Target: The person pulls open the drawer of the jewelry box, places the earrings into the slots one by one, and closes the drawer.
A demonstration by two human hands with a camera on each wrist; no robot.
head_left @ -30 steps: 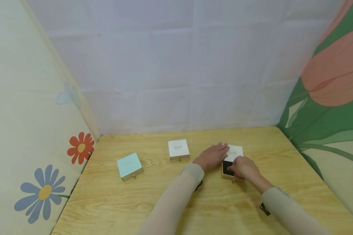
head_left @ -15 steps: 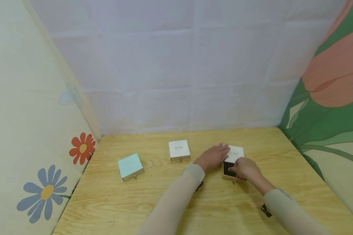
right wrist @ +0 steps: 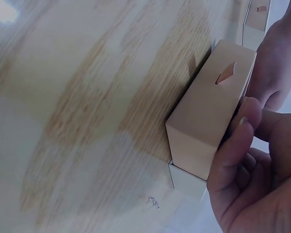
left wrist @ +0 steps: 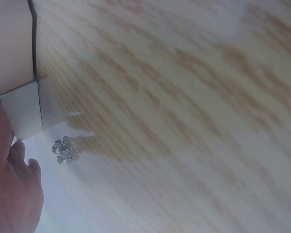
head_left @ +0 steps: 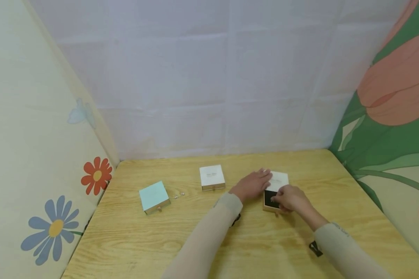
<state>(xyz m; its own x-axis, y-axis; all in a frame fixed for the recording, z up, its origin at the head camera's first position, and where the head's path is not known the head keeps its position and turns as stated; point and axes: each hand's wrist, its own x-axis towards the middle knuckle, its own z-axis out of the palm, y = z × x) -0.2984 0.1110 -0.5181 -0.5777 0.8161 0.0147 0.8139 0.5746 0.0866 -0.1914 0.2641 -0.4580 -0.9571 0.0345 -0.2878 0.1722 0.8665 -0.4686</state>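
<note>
At the table's right, a white drawer box (head_left: 278,180) stands with its peach drawer (right wrist: 203,107) pulled toward me, showing a black lining (head_left: 270,197). My left hand (head_left: 252,186) rests at the sleeve's left edge, its fingers reaching over the top. My right hand (head_left: 289,197) bends over the drawer, thumb and forefinger close together above the lining, the other fingers curled at the side. I cannot tell whether anything is between its fingertips. In the left wrist view, a sparkling cluster of beads (left wrist: 63,149) lies on the table beyond the left hand (left wrist: 12,179).
A second white drawer box (head_left: 212,177) stands closed left of the hands. Farther left is a light blue drawer box (head_left: 154,196), with small shiny pieces (head_left: 179,195) beside it. A sparkling piece (right wrist: 153,202) lies near the sleeve in the right wrist view.
The right hand's fingertips shift slightly over the drawer lining. The left hand stays at the sleeve, and the boxes keep their places.
</note>
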